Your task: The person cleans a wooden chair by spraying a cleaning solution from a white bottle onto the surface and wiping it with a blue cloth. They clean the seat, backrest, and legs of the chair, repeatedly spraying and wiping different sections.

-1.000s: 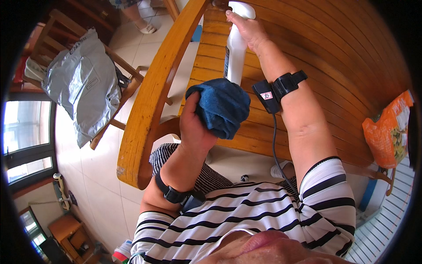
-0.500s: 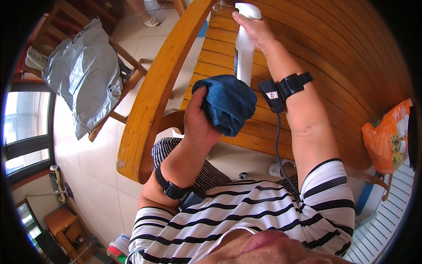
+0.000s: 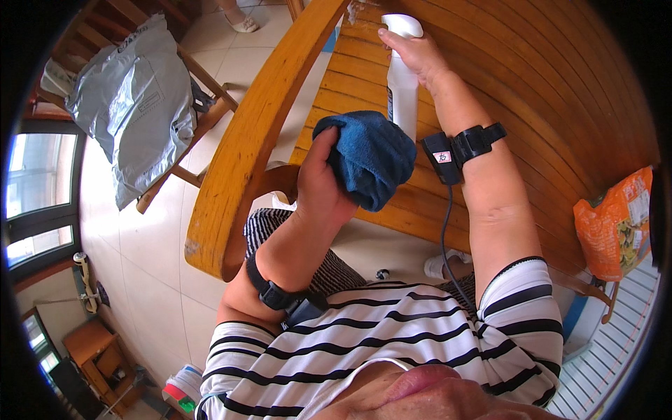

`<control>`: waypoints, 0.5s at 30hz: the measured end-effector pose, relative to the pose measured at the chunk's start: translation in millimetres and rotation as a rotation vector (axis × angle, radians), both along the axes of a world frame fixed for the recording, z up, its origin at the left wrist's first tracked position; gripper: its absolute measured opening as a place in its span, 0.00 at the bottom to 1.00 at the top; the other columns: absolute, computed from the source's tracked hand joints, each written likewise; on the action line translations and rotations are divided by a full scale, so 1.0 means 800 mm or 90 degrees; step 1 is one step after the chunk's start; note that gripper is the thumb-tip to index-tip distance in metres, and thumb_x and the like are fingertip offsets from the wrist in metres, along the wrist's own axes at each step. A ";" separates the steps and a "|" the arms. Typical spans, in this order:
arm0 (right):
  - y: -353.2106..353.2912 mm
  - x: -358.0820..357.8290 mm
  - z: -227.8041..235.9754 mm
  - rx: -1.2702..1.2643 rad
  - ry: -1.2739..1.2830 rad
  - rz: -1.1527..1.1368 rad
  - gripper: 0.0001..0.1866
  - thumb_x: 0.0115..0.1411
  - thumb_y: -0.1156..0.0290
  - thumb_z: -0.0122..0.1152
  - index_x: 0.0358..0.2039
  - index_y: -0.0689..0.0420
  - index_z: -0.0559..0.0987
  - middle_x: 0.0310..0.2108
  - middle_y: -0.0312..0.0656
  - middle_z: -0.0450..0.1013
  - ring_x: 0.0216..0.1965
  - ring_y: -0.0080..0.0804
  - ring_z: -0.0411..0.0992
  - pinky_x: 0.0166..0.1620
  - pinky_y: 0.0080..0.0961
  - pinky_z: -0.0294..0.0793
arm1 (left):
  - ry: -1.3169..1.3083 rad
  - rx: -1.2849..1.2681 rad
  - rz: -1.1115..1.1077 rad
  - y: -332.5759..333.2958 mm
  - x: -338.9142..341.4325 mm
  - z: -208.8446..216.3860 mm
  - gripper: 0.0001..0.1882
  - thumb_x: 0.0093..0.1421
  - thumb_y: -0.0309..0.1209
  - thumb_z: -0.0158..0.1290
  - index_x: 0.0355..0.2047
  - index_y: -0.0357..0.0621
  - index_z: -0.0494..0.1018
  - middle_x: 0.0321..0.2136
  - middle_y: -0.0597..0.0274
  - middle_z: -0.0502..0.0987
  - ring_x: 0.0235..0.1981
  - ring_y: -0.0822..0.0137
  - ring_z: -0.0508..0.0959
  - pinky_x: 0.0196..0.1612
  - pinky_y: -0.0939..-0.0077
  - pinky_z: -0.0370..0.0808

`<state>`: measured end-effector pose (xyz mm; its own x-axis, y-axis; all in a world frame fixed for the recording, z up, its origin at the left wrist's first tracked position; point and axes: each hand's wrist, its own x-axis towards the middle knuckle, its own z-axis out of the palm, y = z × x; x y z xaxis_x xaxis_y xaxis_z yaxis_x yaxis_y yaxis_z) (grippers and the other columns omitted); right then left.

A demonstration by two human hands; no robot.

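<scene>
A bunched blue cloth (image 3: 371,159) is gripped in my left hand (image 3: 323,182), held up in front of me above the near part of a wooden bench (image 3: 336,101). Farther out, my right hand (image 3: 418,57) is wrapped round the neck of a white spray bottle (image 3: 402,98), just under its head. The bottle stands roughly upright over the bench slats, and its lower end is close behind the cloth. I cannot tell whether the bottle touches the seat. Some of the right fingers are hidden behind the bottle.
The bench's thick wooden armrest (image 3: 245,168) runs along my left. Beyond it, a grey plastic bag (image 3: 136,112) lies on a wooden chair (image 3: 185,175). An orange bag (image 3: 616,227) sits at the right end. From my right wrist strap hangs a black cable (image 3: 446,238).
My right hand and the spray bottle have shifted slightly right and nearer to me. The left hand with the cloth has moved a little up and right. Both hands keep their hold.
</scene>
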<state>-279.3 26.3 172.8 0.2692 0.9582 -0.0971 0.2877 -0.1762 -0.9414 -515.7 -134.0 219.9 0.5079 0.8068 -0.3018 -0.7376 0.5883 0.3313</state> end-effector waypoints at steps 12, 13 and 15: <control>-0.020 -0.008 0.010 0.001 -0.003 0.010 0.24 0.51 0.48 0.70 0.35 0.58 0.81 0.30 0.39 0.77 0.32 0.26 0.73 0.36 0.27 0.74 | 0.013 -0.026 0.004 0.000 0.003 0.005 0.23 0.67 0.41 0.38 0.52 0.36 0.67 0.48 0.50 0.75 0.50 0.54 0.75 0.56 0.56 0.70; -0.021 -0.011 0.011 -0.005 -0.023 0.025 0.24 0.51 0.48 0.70 0.35 0.57 0.81 0.30 0.39 0.77 0.33 0.26 0.74 0.36 0.27 0.74 | 0.009 -0.029 -0.002 0.000 0.003 0.006 0.22 0.67 0.41 0.38 0.52 0.37 0.67 0.48 0.50 0.75 0.50 0.54 0.75 0.56 0.56 0.70; -0.023 -0.011 0.012 -0.011 -0.049 0.037 0.25 0.51 0.48 0.70 0.37 0.57 0.81 0.31 0.39 0.77 0.33 0.27 0.74 0.37 0.28 0.75 | 0.017 -0.037 -0.004 0.001 0.004 0.007 0.23 0.67 0.42 0.39 0.52 0.37 0.68 0.48 0.50 0.75 0.50 0.53 0.75 0.56 0.55 0.70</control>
